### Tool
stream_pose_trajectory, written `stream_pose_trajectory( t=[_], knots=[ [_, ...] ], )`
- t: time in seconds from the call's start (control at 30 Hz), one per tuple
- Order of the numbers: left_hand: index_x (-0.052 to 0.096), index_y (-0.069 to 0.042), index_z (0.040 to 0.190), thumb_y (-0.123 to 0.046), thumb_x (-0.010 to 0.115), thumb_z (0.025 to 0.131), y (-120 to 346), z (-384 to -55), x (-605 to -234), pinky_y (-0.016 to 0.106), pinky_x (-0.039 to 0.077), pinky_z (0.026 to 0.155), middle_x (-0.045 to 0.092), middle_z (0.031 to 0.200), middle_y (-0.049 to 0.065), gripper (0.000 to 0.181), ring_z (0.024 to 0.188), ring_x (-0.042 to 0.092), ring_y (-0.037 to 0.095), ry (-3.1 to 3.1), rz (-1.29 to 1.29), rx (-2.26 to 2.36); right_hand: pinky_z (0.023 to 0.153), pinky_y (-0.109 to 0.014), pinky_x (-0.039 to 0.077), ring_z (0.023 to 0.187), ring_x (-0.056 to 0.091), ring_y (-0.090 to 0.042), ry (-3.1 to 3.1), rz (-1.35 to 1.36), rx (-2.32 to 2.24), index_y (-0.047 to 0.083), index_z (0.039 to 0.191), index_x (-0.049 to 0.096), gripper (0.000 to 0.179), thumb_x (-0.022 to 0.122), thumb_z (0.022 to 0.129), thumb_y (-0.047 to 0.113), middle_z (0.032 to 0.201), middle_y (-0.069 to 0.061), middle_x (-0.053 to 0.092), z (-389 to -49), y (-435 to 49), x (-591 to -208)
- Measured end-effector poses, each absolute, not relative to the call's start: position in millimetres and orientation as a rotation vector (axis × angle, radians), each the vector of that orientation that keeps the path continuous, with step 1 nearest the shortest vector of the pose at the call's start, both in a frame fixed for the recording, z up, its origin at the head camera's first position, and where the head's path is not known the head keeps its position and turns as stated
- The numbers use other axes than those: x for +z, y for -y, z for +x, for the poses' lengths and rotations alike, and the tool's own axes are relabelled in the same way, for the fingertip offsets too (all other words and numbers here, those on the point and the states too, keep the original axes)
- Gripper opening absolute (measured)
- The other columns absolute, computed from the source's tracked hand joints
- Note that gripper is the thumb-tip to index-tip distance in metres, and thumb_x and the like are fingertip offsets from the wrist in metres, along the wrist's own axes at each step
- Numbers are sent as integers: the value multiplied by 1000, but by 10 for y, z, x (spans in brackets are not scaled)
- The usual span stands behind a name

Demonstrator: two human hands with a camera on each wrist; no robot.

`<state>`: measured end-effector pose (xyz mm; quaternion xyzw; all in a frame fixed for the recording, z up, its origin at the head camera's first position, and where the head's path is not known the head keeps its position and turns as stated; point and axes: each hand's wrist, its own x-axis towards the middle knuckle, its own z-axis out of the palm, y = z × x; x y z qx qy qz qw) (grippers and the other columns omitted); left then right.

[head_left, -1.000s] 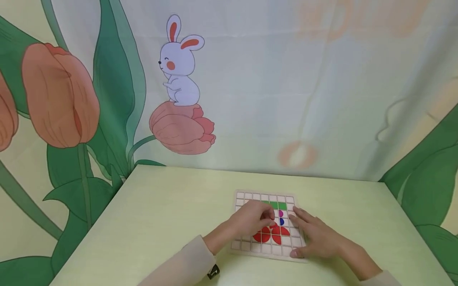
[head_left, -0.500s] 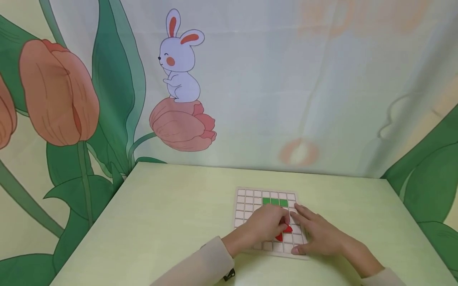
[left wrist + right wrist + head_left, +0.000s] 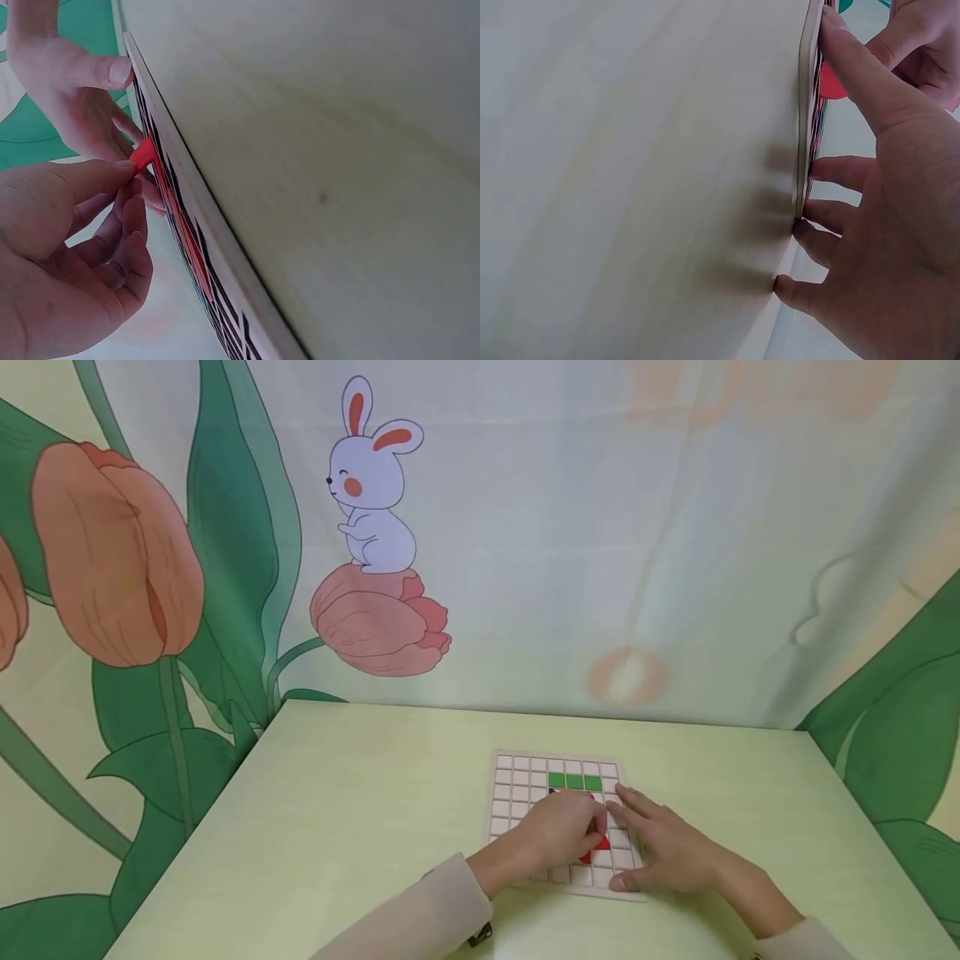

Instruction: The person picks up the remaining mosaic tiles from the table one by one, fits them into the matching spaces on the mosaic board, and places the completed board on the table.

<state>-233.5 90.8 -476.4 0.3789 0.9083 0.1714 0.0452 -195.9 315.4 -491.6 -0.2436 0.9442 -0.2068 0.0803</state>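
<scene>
A square wooden grid board (image 3: pixel 504 792) lies on the table. A row of green tiles (image 3: pixel 574 782) runs near its far side, and red pieces (image 3: pixel 603 842) show beside my left fingers. My left hand (image 3: pixel 558 828) is over the board and hides much of its middle. In the left wrist view, its thumb and fingers pinch a small red tile (image 3: pixel 142 156) standing up at the grid surface. My right hand (image 3: pixel 670 852) rests at the board's right edge with spread fingers. Its thumb touches the near corner in the right wrist view, while other fingertips lie along the side.
The pale table (image 3: pixel 360 810) extends around the board on all sides. Behind it hangs a curtain (image 3: pixel 525 568) printed with tulips and a white rabbit. A dark clasp (image 3: pixel 481 934) shows under the left sleeve.
My left hand has moved right across the board, covering the small purple and blue pieces by half a second ago, then shifting little. My right hand stays at the board's edge.
</scene>
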Motion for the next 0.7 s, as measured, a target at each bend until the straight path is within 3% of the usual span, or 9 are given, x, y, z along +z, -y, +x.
stream_pose_trajectory(
  t=[0.7],
  knots=[
    [67, -25, 83, -17, 80, 94, -948, -2265, -4770, 16, 45, 73, 56, 85, -14, 19, 81, 52, 2, -2810, 1338, 311, 118, -71, 28, 156, 24, -49, -2816, -723, -607, 0, 160, 42, 116, 81, 78, 73, 172, -24, 23, -1960, -3148, -4921]
  ],
)
